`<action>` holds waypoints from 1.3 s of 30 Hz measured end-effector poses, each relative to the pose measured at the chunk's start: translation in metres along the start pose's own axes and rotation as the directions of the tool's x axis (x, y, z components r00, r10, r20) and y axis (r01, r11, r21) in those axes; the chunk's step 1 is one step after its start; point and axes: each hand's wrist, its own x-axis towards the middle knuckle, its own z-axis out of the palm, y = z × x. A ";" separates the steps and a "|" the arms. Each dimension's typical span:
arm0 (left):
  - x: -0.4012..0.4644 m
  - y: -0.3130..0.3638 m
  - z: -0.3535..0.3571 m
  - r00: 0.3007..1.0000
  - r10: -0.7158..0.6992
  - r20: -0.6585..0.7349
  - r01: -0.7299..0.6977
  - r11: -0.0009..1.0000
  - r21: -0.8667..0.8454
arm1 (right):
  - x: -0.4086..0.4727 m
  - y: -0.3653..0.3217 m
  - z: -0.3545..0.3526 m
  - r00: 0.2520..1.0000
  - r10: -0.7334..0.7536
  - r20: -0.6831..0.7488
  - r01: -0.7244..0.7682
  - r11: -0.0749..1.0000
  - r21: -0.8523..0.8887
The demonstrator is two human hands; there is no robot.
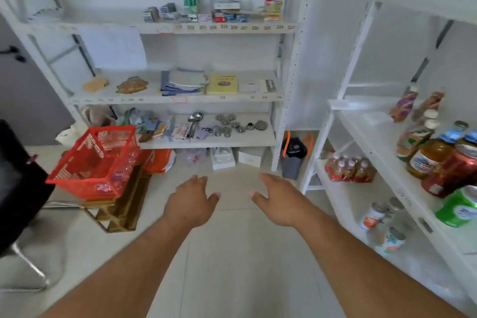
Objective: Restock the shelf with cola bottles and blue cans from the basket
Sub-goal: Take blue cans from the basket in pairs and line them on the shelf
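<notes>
So both hands are out in front over the pale tiled floor point(232, 253), holding nothing. The left hand point(189, 201) and the right hand point(277, 200) both have a loose, spread grip, fingers relaxed and palms down.

The red plastic mesh basket point(95, 160) sits tilted on a low wooden crate point(121, 204) off to the left, near the left hand but not touching it. It looks pretty much empty to me, though there may be clear wrapping along its right side; I can't spot cola bottles or blue cans in it.

The white metal drinks shelf point(361, 142) on the right already has bottles and cans. I'd guess this is between trips or near the end. Next move: check the basket, grab whatever's left.
</notes>
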 end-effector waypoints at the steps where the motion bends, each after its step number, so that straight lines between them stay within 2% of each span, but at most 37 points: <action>1: 0.002 -0.022 -0.006 0.999 -0.037 -0.011 0.037 0.999 -0.013 | 0.014 -0.020 0.009 0.999 -0.028 0.026 0.028 1.000 -0.014; 7: 0.008 -0.135 -0.039 0.979 -0.198 -0.044 0.195 0.979 -0.062 | 0.080 -0.124 0.058 0.975 -0.185 0.122 0.194 0.979 -0.064; 14: 0.026 -0.217 -0.054 0.945 -0.322 -0.053 0.312 0.939 -0.141 | 0.137 -0.200 0.093 0.939 -0.281 0.199 0.308 0.943 -0.122; 22: 0.082 -0.265 -0.058 0.918 -0.397 -0.011 0.390 0.906 -0.162 | 0.219 -0.237 0.117 0.910 -0.316 0.267 0.354 0.929 -0.108; 30: 0.186 -0.289 -0.081 0.877 -0.479 0.037 0.479 0.864 -0.157 | 0.350 -0.259 0.116 0.890 -0.328 0.317 0.357 0.933 -0.036; 39: 0.259 -0.329 -0.093 0.825 -0.557 0.096 0.561 0.787 -0.258 | 0.449 -0.309 0.122 0.840 -0.343 0.420 0.391 0.920 -0.030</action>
